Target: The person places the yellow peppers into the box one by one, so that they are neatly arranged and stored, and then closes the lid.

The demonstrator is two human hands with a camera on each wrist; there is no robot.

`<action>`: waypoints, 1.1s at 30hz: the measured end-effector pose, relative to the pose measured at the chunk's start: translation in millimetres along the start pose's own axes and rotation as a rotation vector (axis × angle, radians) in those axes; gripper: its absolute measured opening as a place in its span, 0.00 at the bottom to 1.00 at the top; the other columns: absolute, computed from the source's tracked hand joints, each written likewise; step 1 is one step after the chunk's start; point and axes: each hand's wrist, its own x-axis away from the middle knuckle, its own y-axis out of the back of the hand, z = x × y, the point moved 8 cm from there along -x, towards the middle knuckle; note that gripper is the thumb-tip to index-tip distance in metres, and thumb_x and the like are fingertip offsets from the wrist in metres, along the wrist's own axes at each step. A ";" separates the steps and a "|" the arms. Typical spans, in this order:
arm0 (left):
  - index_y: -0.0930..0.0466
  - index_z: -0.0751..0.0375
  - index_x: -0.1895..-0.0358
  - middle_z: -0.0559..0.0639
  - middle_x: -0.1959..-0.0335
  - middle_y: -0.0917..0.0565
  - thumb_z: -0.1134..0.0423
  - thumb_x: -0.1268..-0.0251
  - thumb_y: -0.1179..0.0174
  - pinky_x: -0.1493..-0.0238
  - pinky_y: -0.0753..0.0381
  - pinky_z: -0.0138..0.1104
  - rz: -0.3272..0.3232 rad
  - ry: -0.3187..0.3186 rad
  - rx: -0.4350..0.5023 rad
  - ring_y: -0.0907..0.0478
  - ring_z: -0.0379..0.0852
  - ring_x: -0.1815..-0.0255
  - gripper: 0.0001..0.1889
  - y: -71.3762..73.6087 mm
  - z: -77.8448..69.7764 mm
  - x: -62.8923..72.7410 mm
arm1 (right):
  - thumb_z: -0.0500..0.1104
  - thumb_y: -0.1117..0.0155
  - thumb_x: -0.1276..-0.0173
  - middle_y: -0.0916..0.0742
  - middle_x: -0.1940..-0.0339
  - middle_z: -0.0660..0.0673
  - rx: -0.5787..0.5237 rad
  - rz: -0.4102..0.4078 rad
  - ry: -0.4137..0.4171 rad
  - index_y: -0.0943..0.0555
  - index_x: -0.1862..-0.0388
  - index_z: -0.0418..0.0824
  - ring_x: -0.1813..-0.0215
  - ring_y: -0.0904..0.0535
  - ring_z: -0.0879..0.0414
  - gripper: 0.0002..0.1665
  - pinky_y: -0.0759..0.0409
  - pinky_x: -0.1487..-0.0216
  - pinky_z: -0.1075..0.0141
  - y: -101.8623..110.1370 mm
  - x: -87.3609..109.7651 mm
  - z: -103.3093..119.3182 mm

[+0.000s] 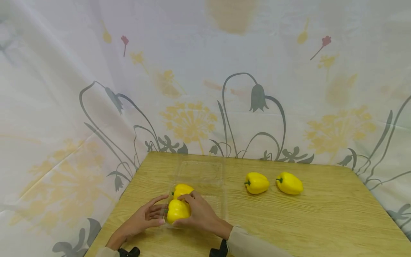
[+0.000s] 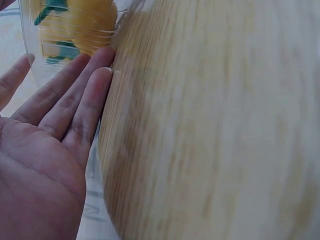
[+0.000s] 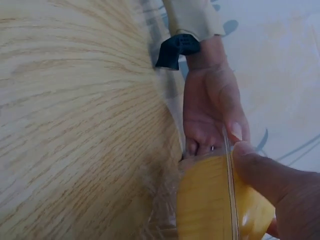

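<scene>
A clear plastic clamshell container (image 1: 223, 210) lies on the table with its lid (image 1: 200, 171) folded back, away from me. Inside, at its left side, is a yellow bell pepper (image 1: 183, 190) with a green stem. In front of that one, my right hand (image 1: 203, 214) grips a second yellow bell pepper (image 1: 177, 211), thumb on the near side and fingers over the far side. My left hand (image 1: 144, 217) is at the container's left wall, palm toward it. The left wrist view has its fingers (image 2: 92, 95) extended, fingertips right at the ribbed plastic.
Two more yellow bell peppers stand apart from the container: one (image 1: 257, 183) right of it, another (image 1: 289, 183) farther right. The wood-grain table (image 1: 273, 225) ends at a flower-printed curtain (image 1: 199, 71) behind and at the left.
</scene>
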 end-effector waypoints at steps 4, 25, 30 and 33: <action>0.53 0.57 0.15 0.73 0.23 0.39 0.69 0.21 0.44 0.36 0.24 0.33 0.005 -0.022 -0.006 0.26 0.38 0.31 0.39 -0.5 -2.0 1.4 | 0.65 0.23 0.40 0.23 0.52 0.50 0.009 0.033 0.010 0.21 0.31 0.46 0.60 0.29 0.64 0.42 0.24 0.60 0.71 0.4 0.3 1.2; 0.53 0.59 0.16 0.72 0.25 0.36 0.70 0.22 0.43 0.36 0.23 0.34 0.009 -0.046 -0.001 0.27 0.38 0.32 0.39 0.0 -4.0 1.3 | 0.58 0.21 0.39 0.20 0.47 0.48 -0.012 0.110 0.018 0.20 0.36 0.45 0.55 0.25 0.64 0.36 0.20 0.56 0.69 4.5 -0.9 3.3; 0.54 0.60 0.16 0.75 0.24 0.38 0.71 0.22 0.44 0.36 0.22 0.36 0.019 -0.060 0.009 0.27 0.37 0.32 0.39 -1.2 -4.9 1.4 | 0.59 0.22 0.38 0.19 0.43 0.46 0.020 0.109 0.039 0.20 0.35 0.45 0.49 0.23 0.61 0.36 0.19 0.51 0.67 4.9 -0.1 4.5; 0.54 0.62 0.16 0.76 0.25 0.38 0.72 0.22 0.44 0.36 0.22 0.36 0.024 -0.078 0.011 0.26 0.37 0.32 0.39 -1.7 -5.5 0.8 | 0.60 0.22 0.38 0.19 0.42 0.47 0.039 0.112 0.046 0.20 0.34 0.46 0.49 0.23 0.62 0.37 0.20 0.51 0.67 6.2 0.3 4.0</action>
